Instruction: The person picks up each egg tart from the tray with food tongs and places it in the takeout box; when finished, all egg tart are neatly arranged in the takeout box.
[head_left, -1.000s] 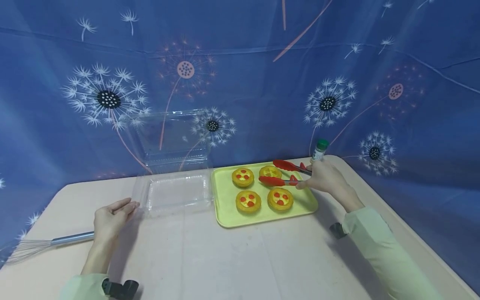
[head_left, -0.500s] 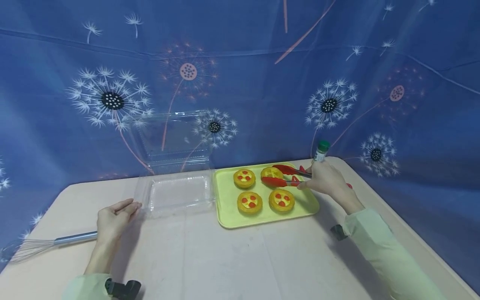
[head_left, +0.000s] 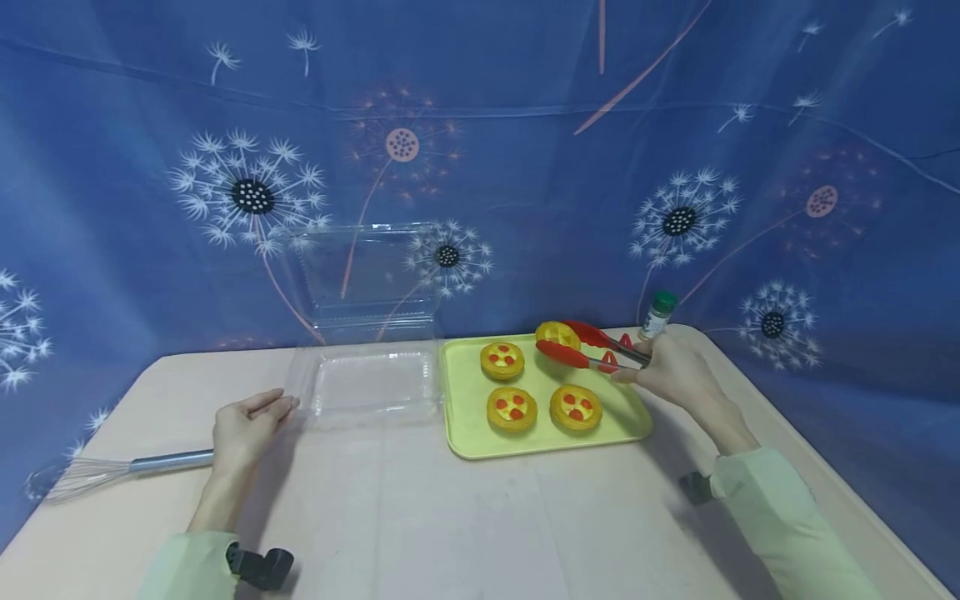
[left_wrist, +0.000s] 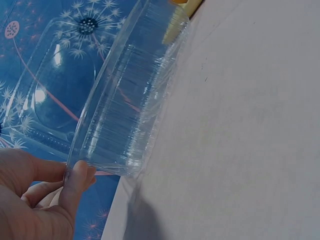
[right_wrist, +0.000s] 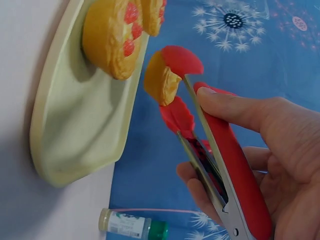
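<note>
My right hand (head_left: 678, 371) grips red-tipped metal tongs (right_wrist: 232, 175), thumb on one arm and fingers round the other. Between the tongs' red heads is an egg tart (right_wrist: 159, 80), raised over the far side of the yellow tray (head_left: 472, 446). Three tarts with red dots stay on that tray, among them the near-right tart (head_left: 576, 407). Over at the left, my left hand (head_left: 247, 429) pinches the rim of a clear plastic clamshell box (left_wrist: 120, 100) between thumb and fingers. The box stands open, its transparent lid (head_left: 367, 271) upright against the curtain.
A whisk (head_left: 150, 463) with a blue-grey handle lies left of my left hand. Behind my right hand a green-capped seasoning bottle (head_left: 658, 313) stands near the table's back corner. The blue dandelion curtain (head_left: 525, 183) closes off the back of the pale table (head_left: 450, 525).
The tongs have closed round the far-right tart and lifted it off the tray. My left hand keeps its place at the box rim. The head view has shifted slightly.
</note>
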